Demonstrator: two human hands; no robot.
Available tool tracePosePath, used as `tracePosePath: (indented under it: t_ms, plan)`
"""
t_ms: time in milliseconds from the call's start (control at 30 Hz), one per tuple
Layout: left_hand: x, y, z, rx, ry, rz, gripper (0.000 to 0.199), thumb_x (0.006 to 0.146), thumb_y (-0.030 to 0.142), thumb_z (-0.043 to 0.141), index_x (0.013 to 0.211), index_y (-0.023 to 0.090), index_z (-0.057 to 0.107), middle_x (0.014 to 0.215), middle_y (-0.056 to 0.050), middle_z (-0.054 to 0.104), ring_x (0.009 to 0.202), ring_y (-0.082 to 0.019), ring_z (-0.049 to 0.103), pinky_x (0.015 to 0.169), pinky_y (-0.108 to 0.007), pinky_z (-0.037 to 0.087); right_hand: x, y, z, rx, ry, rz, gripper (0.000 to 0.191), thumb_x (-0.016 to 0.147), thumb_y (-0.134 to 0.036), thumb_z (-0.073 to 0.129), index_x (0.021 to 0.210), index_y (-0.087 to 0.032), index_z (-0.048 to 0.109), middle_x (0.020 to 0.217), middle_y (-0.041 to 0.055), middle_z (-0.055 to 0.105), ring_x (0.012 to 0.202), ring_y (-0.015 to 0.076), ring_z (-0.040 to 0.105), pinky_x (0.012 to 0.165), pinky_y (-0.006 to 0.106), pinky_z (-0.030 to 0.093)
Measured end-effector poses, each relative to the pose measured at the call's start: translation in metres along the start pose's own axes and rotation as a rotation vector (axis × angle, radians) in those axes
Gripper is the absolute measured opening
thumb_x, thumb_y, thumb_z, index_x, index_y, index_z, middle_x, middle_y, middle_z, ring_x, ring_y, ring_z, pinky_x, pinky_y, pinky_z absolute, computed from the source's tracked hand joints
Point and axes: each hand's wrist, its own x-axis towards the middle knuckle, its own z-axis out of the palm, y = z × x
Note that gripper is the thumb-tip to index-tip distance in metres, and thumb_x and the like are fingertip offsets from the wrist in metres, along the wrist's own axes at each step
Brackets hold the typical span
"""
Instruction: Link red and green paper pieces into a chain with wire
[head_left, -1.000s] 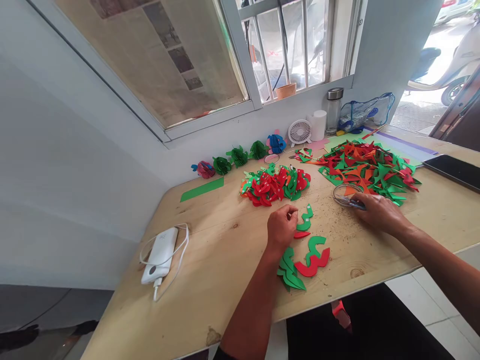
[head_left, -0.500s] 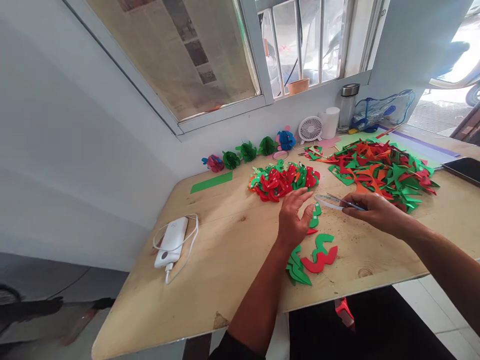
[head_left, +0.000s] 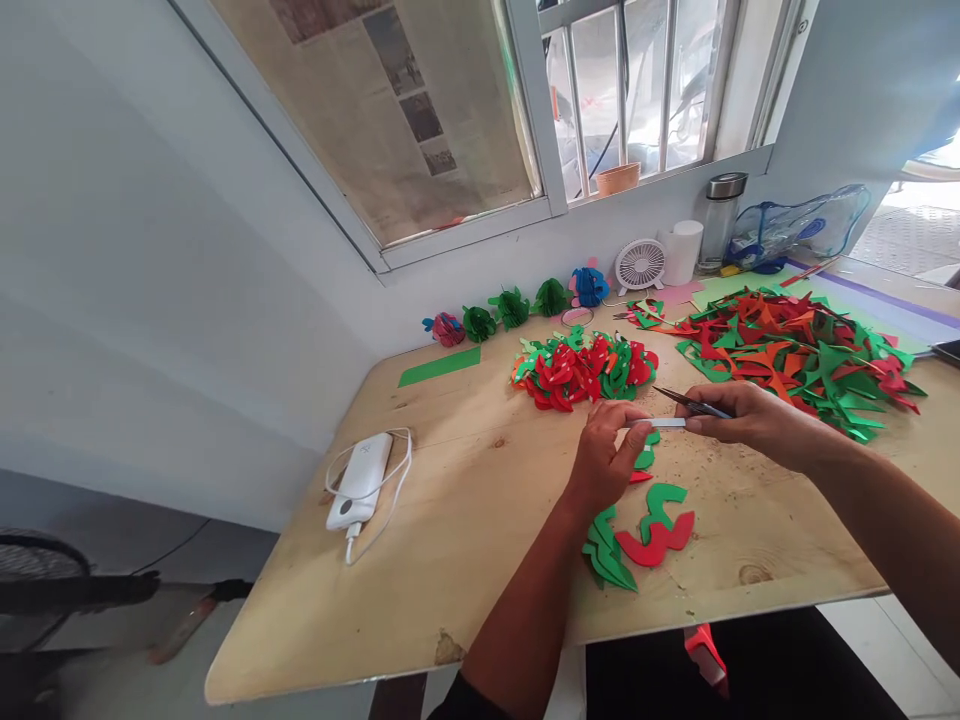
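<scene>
My left hand [head_left: 606, 450] pinches the left end of a short white strip [head_left: 666, 423] that looks like tape. My right hand [head_left: 739, 418] grips the strip's other end, so it is stretched level between both hands. That hand also holds a slim dark metal tool with a pointed tip [head_left: 690, 402], perhaps tweezers; its tip points left. Below the strip lies a green paper cutout [head_left: 646, 452], partly hidden by my left hand. Nearer me are a wavy red cutout [head_left: 656, 540], a green cutout [head_left: 664, 500] touching it, and overlapping green cutouts [head_left: 609, 555] beside my left forearm.
A pile of red and green cutouts [head_left: 577, 370] lies beyond my hands. Paper scraps [head_left: 795, 350] are heaped at right. A white power bank [head_left: 360, 480] with cable sits left. Along the wall stand folded paper figures [head_left: 514, 307], a small fan [head_left: 640, 265] and a glass bottle [head_left: 721, 220].
My left hand has closed from spread fingers into a pinch on the strip. The strip was curved and now lies straight between the hands. The whole view has shifted slightly.
</scene>
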Motion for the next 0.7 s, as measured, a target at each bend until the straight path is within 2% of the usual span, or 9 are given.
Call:
tracePosePath:
  t_ms: [133,200,300,367,433,533,700]
  plan:
    - [-0.001,0.002,-0.001,-0.003,-0.038,-0.079,0.026,0.089,0.035,0.045,0.086,0.018,0.065,0.083,-0.005,0.068,0.084,-0.017,0.061,0.08,-0.029,0.047,0.008,0.012,0.005,0.142,0.012,0.0,0.039,0.071,-0.057,0.061,0.071,-0.018,0.059,0.054,-0.0055,0.031,0.049,0.0075,0.024,0.045,0.024,0.018]
    - [-0.002,0.002,0.001,-0.005,-0.033,-0.092,0.024,0.088,0.034,0.048,0.088,0.018,0.065,0.082,-0.005,0.069,0.079,-0.016,0.062,0.074,-0.027,0.048,0.012,0.018,0.009,0.212,0.039,0.004,0.042,0.07,-0.058,0.062,0.078,-0.017,0.06,0.053,-0.0065,0.029,0.047,0.0069,0.021,0.044,0.024,0.016]
    - [-0.004,0.001,0.005,0.016,0.007,-0.092,0.021,0.086,0.034,0.05,0.09,0.018,0.064,0.08,-0.004,0.068,0.072,-0.015,0.062,0.07,-0.026,0.049,0.015,0.021,0.014,0.316,0.172,0.028,0.046,0.07,-0.058,0.062,0.09,-0.017,0.061,0.055,-0.0071,0.027,0.046,0.0063,0.02,0.043,0.024,0.014]
    - [-0.005,0.001,0.007,0.043,0.043,-0.087,0.021,0.086,0.033,0.05,0.091,0.018,0.064,0.081,-0.004,0.068,0.07,-0.014,0.061,0.069,-0.025,0.049,0.015,0.019,0.016,0.385,0.286,0.039,0.043,0.07,-0.057,0.063,0.086,-0.018,0.06,0.056,-0.0067,0.028,0.046,0.0059,0.02,0.042,0.023,0.013]
    - [-0.005,0.001,0.009,0.077,0.067,-0.077,0.021,0.087,0.033,0.049,0.092,0.018,0.063,0.083,-0.005,0.069,0.071,-0.014,0.061,0.07,-0.026,0.049,0.014,0.018,0.018,0.434,0.346,0.04,0.039,0.07,-0.056,0.064,0.079,-0.018,0.058,0.057,-0.0059,0.03,0.046,0.0055,0.021,0.041,0.023,0.013]
    - [-0.005,0.0,0.011,0.124,0.079,-0.059,0.02,0.087,0.031,0.049,0.092,0.018,0.064,0.084,-0.006,0.069,0.073,-0.015,0.062,0.071,-0.027,0.049,0.013,0.018,0.021,0.413,0.308,0.032,0.035,0.071,-0.052,0.064,0.078,-0.019,0.057,0.058,-0.005,0.034,0.046,0.0058,0.023,0.042,0.023,0.016]
    - [-0.006,0.0,0.013,0.172,0.074,-0.026,0.019,0.085,0.03,0.051,0.09,0.017,0.065,0.082,-0.006,0.07,0.071,-0.015,0.063,0.071,-0.028,0.05,0.011,0.021,0.023,0.247,0.242,0.015,0.032,0.074,-0.051,0.062,0.075,-0.019,0.056,0.058,-0.0045,0.039,0.049,0.0076,0.03,0.044,0.023,0.023]
